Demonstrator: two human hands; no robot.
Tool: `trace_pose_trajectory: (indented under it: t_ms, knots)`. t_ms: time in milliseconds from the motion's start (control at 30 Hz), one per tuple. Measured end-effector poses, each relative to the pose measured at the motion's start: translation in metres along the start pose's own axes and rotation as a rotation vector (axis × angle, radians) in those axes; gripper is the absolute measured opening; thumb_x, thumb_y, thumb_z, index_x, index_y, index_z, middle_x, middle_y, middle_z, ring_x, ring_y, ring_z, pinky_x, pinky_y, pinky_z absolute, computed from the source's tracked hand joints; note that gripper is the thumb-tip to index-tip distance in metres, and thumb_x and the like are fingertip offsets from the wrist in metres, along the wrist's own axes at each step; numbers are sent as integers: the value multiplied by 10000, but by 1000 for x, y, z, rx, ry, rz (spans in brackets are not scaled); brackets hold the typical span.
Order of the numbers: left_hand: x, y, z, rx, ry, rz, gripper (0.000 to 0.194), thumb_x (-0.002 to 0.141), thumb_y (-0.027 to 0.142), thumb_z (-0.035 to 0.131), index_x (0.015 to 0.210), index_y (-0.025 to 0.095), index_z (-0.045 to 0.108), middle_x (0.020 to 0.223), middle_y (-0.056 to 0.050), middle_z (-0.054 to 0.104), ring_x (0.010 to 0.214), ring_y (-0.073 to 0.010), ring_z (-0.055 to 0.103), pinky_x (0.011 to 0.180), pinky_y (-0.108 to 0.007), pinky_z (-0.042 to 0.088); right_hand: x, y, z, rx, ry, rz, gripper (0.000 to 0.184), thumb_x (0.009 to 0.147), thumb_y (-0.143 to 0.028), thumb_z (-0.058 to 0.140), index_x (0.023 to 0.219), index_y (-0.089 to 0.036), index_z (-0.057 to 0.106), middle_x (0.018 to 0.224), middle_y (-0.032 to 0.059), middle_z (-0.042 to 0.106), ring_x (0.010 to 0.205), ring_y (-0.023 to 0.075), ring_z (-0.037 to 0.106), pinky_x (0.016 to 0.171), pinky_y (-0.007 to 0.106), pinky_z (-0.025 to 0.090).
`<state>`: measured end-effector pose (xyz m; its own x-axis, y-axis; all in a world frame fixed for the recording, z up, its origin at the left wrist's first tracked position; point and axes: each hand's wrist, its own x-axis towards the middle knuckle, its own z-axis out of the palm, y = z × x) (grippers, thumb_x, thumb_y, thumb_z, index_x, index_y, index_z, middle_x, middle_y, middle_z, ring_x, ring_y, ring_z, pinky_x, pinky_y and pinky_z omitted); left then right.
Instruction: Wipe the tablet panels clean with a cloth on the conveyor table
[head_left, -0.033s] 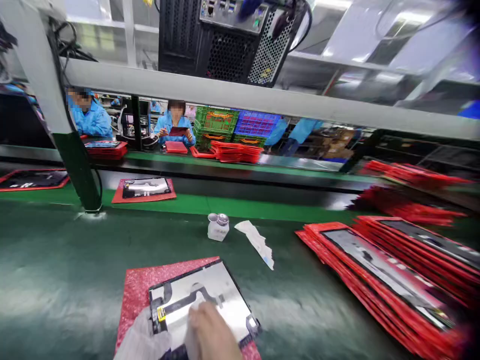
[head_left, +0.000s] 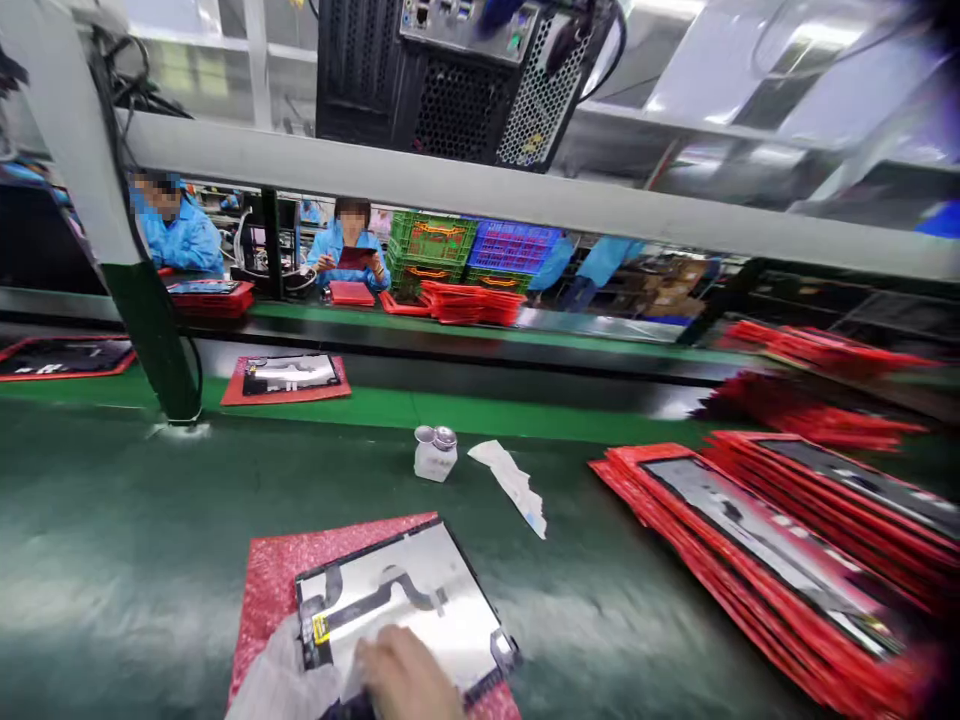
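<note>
A flat display panel [head_left: 450, 625], silvery back up with a dark flex cable and a yellow-edged connector [head_left: 322, 628], lies tilted on a red padded sheet [head_left: 274, 575]. My left hand [head_left: 285, 680], in a white glove, grips the panel's lower left edge. My bare right hand [head_left: 409, 672] is blurred and rests over the panel's lower middle, fingers bent and closed. Under its fingertips shows a smeared white piece that looks like cloth [head_left: 349, 682]. Beyond the panel stand a small white dispenser bottle [head_left: 435, 462] with a metal top and a crumpled white wipe [head_left: 514, 488].
Stacks of red sheets with panels [head_left: 720, 560] fill the right side. Another panel on a red sheet [head_left: 285, 378] lies at the far edge, by a green-and-white post [head_left: 154, 330]. A computer case [head_left: 450, 90] hangs overhead. Co-workers in blue [head_left: 349, 250] sit across.
My right hand has shifted slightly left and down across the panel, baring more of the dark cable. My left hand and the panel stay nearly in place.
</note>
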<state>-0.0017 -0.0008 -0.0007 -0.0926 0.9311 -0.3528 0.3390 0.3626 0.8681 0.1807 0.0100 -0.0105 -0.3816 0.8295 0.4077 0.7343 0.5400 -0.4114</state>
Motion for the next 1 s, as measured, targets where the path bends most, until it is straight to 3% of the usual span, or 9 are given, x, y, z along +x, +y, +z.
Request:
trace_pose_trajectory:
  t_ms: [133,200,300,400,467,533,700,867,1000]
  knots:
    - [1,-4,-3,111,17,-31,377,581,186,489,951,154,554,864,-46,711,842,-237,646,748,-292,474,6,-1,-12,-121,-46,69,235,843,-88,424,938,-224,591,834,42,588,775,182,567,693,280,446]
    - [3,-6,-3,175,30,-53,354,573,168,467,916,151,553,829,-54,705,798,-239,648,724,-305,475,4,2,-23,-170,-148,119,271,797,-49,441,941,-216,599,851,48,593,772,182,576,681,275,445]
    - [6,-9,-1,209,59,-72,313,575,181,488,882,173,545,783,-34,696,767,-230,653,693,-284,478,8,16,-44,-65,-309,100,335,718,-28,473,928,-250,610,871,18,627,762,162,601,663,233,441]
    - [7,-11,2,183,52,-66,323,591,178,472,910,169,520,820,-49,694,820,-233,651,759,-307,477,32,38,-62,-16,-233,264,278,801,-108,433,1006,-217,588,948,45,649,865,178,610,749,252,439]
    - [7,-13,4,153,35,-44,336,600,173,460,933,157,500,866,-78,692,863,-244,643,813,-341,465,52,46,-63,-50,-174,360,221,844,-156,409,955,-175,599,932,76,651,871,201,608,768,288,433]
    - [7,-13,5,151,39,-38,333,596,171,470,928,167,492,869,-83,692,879,-254,641,823,-353,463,69,41,-53,-22,-188,317,202,847,-148,417,864,-170,617,888,71,649,832,192,607,761,286,429]
    - [8,-15,6,203,128,13,313,585,180,478,897,153,491,860,-111,689,853,-264,645,793,-348,476,86,12,-26,94,-298,15,154,812,-116,506,808,-205,632,842,12,637,822,146,577,734,228,419]
    - [6,-14,7,136,116,-46,336,579,158,463,913,160,497,851,-87,685,864,-245,639,831,-337,463,91,22,-40,-4,-316,48,213,791,-47,477,743,-175,641,782,33,632,820,161,568,761,252,410]
    - [7,-16,6,65,87,-29,385,557,199,533,939,162,500,859,-79,679,869,-273,619,810,-344,458,89,7,-26,27,-349,-5,158,797,-109,516,755,-199,638,804,20,639,826,158,568,755,240,410]
